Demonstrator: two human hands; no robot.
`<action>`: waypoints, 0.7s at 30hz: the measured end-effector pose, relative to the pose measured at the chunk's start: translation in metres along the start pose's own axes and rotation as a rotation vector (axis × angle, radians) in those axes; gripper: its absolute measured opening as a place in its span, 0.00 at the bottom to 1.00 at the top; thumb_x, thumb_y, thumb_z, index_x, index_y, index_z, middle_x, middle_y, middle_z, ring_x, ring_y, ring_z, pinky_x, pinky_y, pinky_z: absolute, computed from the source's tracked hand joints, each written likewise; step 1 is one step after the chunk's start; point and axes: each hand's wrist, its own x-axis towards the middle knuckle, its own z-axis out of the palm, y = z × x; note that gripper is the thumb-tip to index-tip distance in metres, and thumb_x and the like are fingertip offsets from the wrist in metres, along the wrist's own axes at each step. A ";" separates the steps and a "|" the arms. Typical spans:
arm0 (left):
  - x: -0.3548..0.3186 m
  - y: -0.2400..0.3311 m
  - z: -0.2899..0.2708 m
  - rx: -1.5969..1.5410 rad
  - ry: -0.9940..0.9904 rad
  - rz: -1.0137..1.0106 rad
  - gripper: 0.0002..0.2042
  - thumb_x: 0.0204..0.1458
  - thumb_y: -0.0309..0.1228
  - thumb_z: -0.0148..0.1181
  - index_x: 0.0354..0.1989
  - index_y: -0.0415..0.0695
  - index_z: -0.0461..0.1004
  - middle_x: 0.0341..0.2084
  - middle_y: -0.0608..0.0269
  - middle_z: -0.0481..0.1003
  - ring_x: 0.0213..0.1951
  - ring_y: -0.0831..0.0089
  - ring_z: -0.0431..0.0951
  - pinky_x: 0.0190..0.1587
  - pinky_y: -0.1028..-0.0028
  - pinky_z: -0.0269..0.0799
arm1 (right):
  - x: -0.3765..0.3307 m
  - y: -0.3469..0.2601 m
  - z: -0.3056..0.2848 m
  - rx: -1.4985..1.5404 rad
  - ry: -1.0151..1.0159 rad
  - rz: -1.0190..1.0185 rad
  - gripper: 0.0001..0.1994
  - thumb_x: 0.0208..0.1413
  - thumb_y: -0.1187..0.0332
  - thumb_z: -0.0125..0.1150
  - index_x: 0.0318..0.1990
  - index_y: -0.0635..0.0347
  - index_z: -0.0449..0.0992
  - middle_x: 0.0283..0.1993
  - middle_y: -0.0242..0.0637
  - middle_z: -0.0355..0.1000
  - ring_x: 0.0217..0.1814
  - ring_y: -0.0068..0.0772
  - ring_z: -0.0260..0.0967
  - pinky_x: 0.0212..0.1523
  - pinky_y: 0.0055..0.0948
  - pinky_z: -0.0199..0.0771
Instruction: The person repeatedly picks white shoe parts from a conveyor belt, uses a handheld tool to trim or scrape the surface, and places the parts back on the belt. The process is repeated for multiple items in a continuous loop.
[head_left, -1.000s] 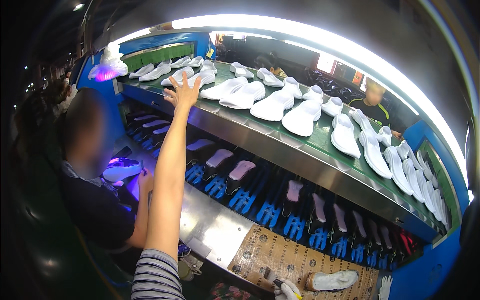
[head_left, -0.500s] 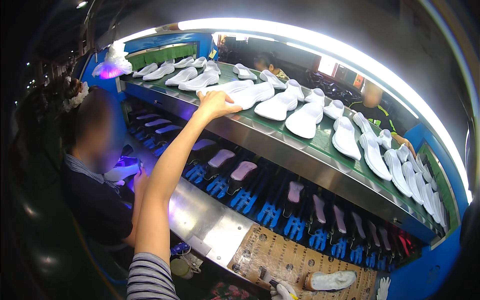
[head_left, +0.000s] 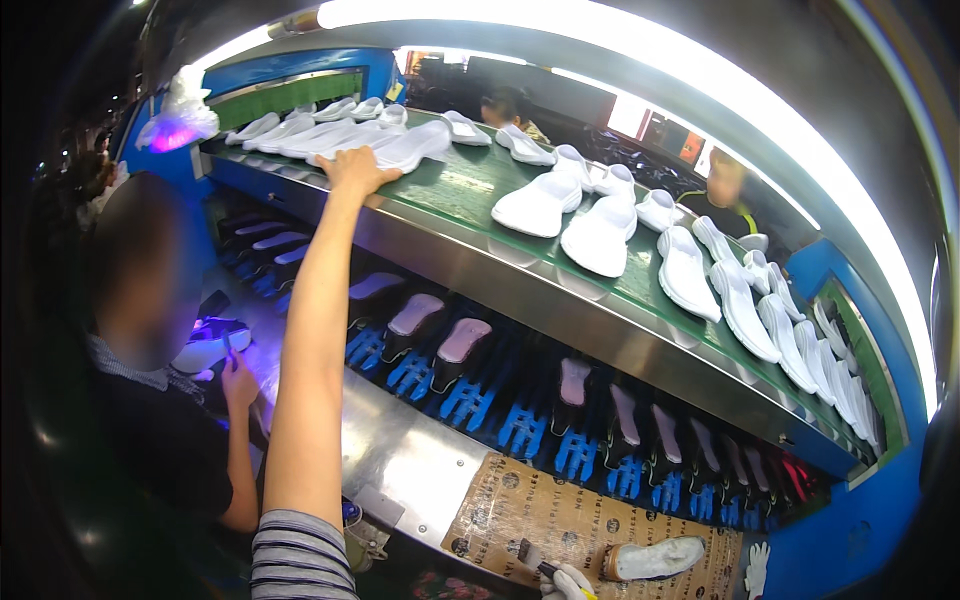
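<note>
My bare left hand [head_left: 352, 170] reaches up to the green belt [head_left: 455, 205]. Its fingers and thumb are spread along the near ends of a pair of white shoe soles and grip them; the fingertips are partly hidden. The right-hand sole [head_left: 412, 146] of that pair shows beside my thumb. At the lower edge my right hand [head_left: 568, 584], in a white glove, is closed round a dark-handled brush [head_left: 535, 562]. Just right of it, a shoe [head_left: 655, 560] with a whitish bottom and a brown end lies on a cardboard sheet [head_left: 520, 500].
More white soles [head_left: 600, 235] stand along the belt's right part. Under the belt hang several lasts with pinkish bottoms [head_left: 463, 341] on blue clamps [head_left: 466, 402]. A co-worker [head_left: 165, 400] sits at left; two people are behind the belt. A white glove [head_left: 757, 570] lies lower right.
My left hand has moved left along the belt, and the pair of soles has slid left with it, against the other soles. The whole view has shifted slightly. My right hand still holds the brush.
</note>
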 end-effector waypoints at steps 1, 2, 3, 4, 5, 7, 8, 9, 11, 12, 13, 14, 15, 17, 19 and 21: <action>0.004 -0.004 0.002 0.015 0.002 -0.017 0.37 0.44 0.66 0.68 0.50 0.44 0.85 0.53 0.49 0.83 0.62 0.47 0.77 0.69 0.23 0.44 | 0.001 0.000 -0.001 0.001 0.001 -0.003 0.15 0.62 0.73 0.64 0.54 0.74 0.79 0.49 0.44 0.80 0.43 0.30 0.74 0.49 0.27 0.73; 0.008 -0.007 0.003 0.030 0.004 -0.035 0.37 0.45 0.66 0.68 0.50 0.44 0.85 0.53 0.49 0.82 0.62 0.47 0.77 0.69 0.24 0.46 | 0.003 0.000 -0.003 0.000 0.003 -0.007 0.15 0.62 0.73 0.64 0.54 0.74 0.79 0.49 0.45 0.80 0.45 0.31 0.74 0.49 0.28 0.74; 0.011 -0.007 0.004 0.064 -0.008 -0.055 0.36 0.45 0.65 0.68 0.51 0.44 0.84 0.54 0.50 0.82 0.63 0.46 0.76 0.69 0.25 0.46 | 0.003 -0.001 -0.004 0.001 0.003 -0.004 0.16 0.62 0.73 0.64 0.54 0.74 0.79 0.50 0.46 0.80 0.46 0.32 0.75 0.50 0.28 0.74; 0.012 -0.006 0.008 0.078 0.021 -0.059 0.34 0.47 0.63 0.68 0.50 0.43 0.85 0.52 0.50 0.83 0.64 0.47 0.74 0.70 0.27 0.45 | 0.002 0.000 -0.005 0.022 0.019 -0.013 0.16 0.62 0.73 0.64 0.54 0.74 0.79 0.51 0.46 0.80 0.47 0.33 0.76 0.51 0.28 0.75; 0.014 -0.005 0.013 0.110 0.032 -0.039 0.33 0.49 0.60 0.68 0.53 0.44 0.84 0.55 0.50 0.81 0.66 0.48 0.71 0.70 0.28 0.45 | 0.001 0.000 -0.004 0.041 0.034 -0.023 0.16 0.62 0.73 0.64 0.54 0.74 0.79 0.51 0.46 0.80 0.49 0.33 0.76 0.52 0.29 0.75; 0.018 -0.017 0.017 0.159 0.123 0.018 0.31 0.52 0.56 0.67 0.58 0.48 0.81 0.62 0.50 0.75 0.69 0.48 0.66 0.70 0.30 0.46 | 0.000 0.000 -0.004 0.079 0.021 -0.021 0.15 0.62 0.73 0.64 0.54 0.74 0.79 0.52 0.47 0.80 0.51 0.35 0.77 0.53 0.30 0.76; 0.017 -0.022 0.022 0.159 0.196 0.060 0.30 0.54 0.55 0.66 0.61 0.50 0.79 0.65 0.50 0.72 0.70 0.48 0.64 0.70 0.31 0.48 | -0.002 -0.001 -0.005 0.094 0.007 -0.020 0.15 0.62 0.73 0.64 0.54 0.73 0.78 0.52 0.47 0.80 0.52 0.35 0.77 0.54 0.31 0.76; 0.015 -0.020 0.026 0.157 0.266 0.107 0.29 0.55 0.53 0.66 0.63 0.52 0.78 0.68 0.50 0.69 0.71 0.48 0.62 0.69 0.32 0.49 | -0.003 0.000 -0.006 0.110 -0.003 -0.020 0.15 0.63 0.74 0.64 0.54 0.73 0.78 0.52 0.46 0.80 0.52 0.36 0.77 0.55 0.31 0.76; 0.012 -0.013 0.031 0.070 0.378 0.141 0.29 0.58 0.51 0.64 0.67 0.56 0.75 0.70 0.51 0.64 0.71 0.48 0.60 0.67 0.34 0.53 | -0.004 -0.001 -0.010 0.103 -0.013 -0.021 0.15 0.63 0.74 0.63 0.54 0.73 0.78 0.52 0.46 0.80 0.52 0.35 0.77 0.55 0.31 0.76; 0.011 -0.018 0.023 0.049 0.440 0.157 0.29 0.59 0.51 0.63 0.68 0.58 0.73 0.72 0.51 0.62 0.72 0.48 0.59 0.66 0.35 0.54 | -0.005 0.001 -0.010 0.106 -0.036 -0.007 0.15 0.63 0.73 0.63 0.54 0.72 0.79 0.52 0.46 0.80 0.52 0.35 0.77 0.54 0.30 0.76; 0.007 -0.014 0.020 -0.091 0.572 0.209 0.27 0.60 0.49 0.63 0.68 0.58 0.73 0.70 0.50 0.64 0.70 0.48 0.60 0.64 0.39 0.57 | -0.005 0.001 -0.008 0.095 -0.042 0.001 0.15 0.62 0.73 0.64 0.54 0.72 0.79 0.51 0.45 0.81 0.49 0.33 0.76 0.52 0.29 0.76; 0.003 -0.003 0.018 -0.267 0.595 0.215 0.28 0.60 0.50 0.63 0.68 0.57 0.73 0.68 0.50 0.65 0.69 0.48 0.63 0.64 0.41 0.58 | -0.005 0.000 -0.006 0.087 -0.067 0.005 0.15 0.62 0.73 0.64 0.54 0.71 0.79 0.51 0.44 0.81 0.48 0.33 0.76 0.51 0.29 0.75; -0.006 0.013 0.015 -0.444 0.603 0.342 0.27 0.60 0.51 0.63 0.66 0.56 0.76 0.65 0.50 0.69 0.65 0.49 0.69 0.63 0.47 0.64 | -0.006 -0.001 -0.005 0.079 -0.087 0.008 0.15 0.62 0.73 0.64 0.54 0.71 0.79 0.51 0.44 0.81 0.47 0.32 0.75 0.50 0.28 0.75; -0.057 0.083 0.001 -0.814 0.383 0.586 0.29 0.56 0.56 0.66 0.61 0.54 0.80 0.59 0.47 0.74 0.59 0.50 0.76 0.59 0.57 0.74 | -0.004 -0.003 -0.001 0.090 -0.068 -0.003 0.15 0.62 0.74 0.64 0.54 0.71 0.80 0.50 0.43 0.81 0.42 0.29 0.74 0.46 0.27 0.75; -0.120 0.145 -0.027 -0.882 0.149 0.796 0.37 0.47 0.64 0.70 0.65 0.61 0.78 0.62 0.45 0.72 0.65 0.49 0.72 0.67 0.54 0.66 | -0.005 -0.006 -0.001 0.092 -0.042 -0.011 0.15 0.62 0.74 0.65 0.54 0.71 0.80 0.50 0.43 0.81 0.42 0.29 0.74 0.44 0.26 0.74; -0.165 0.182 -0.044 -0.533 0.088 0.910 0.38 0.45 0.66 0.70 0.65 0.64 0.78 0.68 0.38 0.67 0.69 0.42 0.66 0.72 0.40 0.48 | -0.008 -0.009 0.004 0.090 -0.025 -0.025 0.15 0.61 0.74 0.65 0.53 0.71 0.80 0.50 0.42 0.81 0.40 0.28 0.74 0.42 0.24 0.74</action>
